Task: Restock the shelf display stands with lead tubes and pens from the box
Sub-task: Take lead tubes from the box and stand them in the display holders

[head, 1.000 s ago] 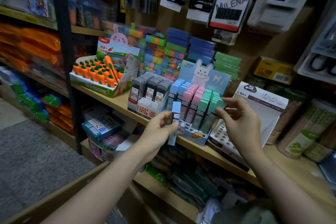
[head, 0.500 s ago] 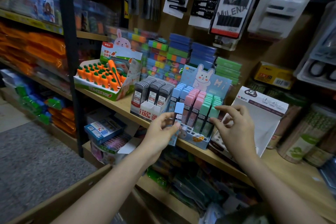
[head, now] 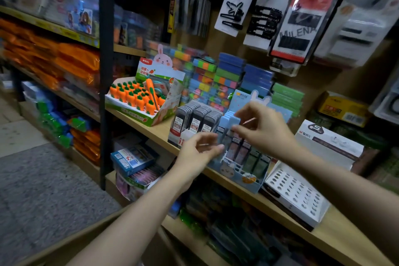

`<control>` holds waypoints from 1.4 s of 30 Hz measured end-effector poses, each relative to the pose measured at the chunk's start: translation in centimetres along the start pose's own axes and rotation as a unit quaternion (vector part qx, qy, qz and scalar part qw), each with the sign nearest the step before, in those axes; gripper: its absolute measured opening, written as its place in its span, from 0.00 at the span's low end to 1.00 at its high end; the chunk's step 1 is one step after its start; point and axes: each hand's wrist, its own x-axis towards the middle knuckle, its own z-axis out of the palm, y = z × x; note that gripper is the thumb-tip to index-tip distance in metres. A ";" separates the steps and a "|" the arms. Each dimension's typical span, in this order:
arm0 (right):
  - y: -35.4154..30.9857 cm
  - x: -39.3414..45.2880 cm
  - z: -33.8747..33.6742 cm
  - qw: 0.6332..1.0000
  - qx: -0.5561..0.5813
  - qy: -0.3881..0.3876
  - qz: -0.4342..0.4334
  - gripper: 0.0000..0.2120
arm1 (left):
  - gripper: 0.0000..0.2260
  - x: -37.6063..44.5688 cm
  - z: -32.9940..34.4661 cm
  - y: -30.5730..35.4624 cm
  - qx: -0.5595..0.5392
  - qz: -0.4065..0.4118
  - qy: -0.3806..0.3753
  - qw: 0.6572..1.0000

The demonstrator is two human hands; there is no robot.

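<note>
At far left we see orange packets [head: 71, 65] stacked on the neighbouring shelves, then a black upright post [head: 106, 75]. Right of it, on the wooden shelf [head: 336, 231], sits a carrot-eraser display box [head: 142, 101], and just beside that a stand of grey lead tubes [head: 197, 120]. Next comes the blue bunny display stand [head: 241, 168], holding blue, pink and green lead tubes in rows; coloured eraser stacks [head: 218, 80] rise behind it. Hair-clip cards [head: 234, 8] hang overhead. At far right lies a white perforated pen stand [head: 295, 194].

Our left hand [head: 198, 153] reaches up in front of the bunny stand, fingers loosely curled and apart; motion blur keeps us from telling whether they touch anything. Our right hand [head: 263, 129] comes in over the stand from the right, thumb and forefinger pinching the top of a blue lead tube [head: 228, 125] that stands at the stand's left row, the other fingers fanned out above.
</note>
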 end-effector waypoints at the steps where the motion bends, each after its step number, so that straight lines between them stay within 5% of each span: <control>1: -0.1 0.9 -0.5 1.000 0.000 0.007 -0.001 0.10 | 0.11 0.4 -0.5 -0.1 0.015 0.006 0.027 1.000; 5: 0.0 3.7 -2.0 0.998 -0.056 0.040 -0.005 0.09 | 0.10 1.2 -1.8 -0.9 0.185 0.058 0.128 0.973; 10: 1.6 4.6 -0.5 0.995 -0.095 0.041 0.014 0.08 | 0.18 0.7 -1.4 -2.1 0.314 0.098 0.149 0.933; 32: 3.0 4.6 3.1 0.981 -0.188 0.026 0.042 0.03 | 0.28 0.3 -0.3 -3.3 0.372 0.098 0.133 0.914; 42: 3.9 2.8 4.4 0.954 -0.288 0.076 0.023 0.12 | 0.28 0.2 -0.3 -3.5 0.365 0.104 0.125 0.917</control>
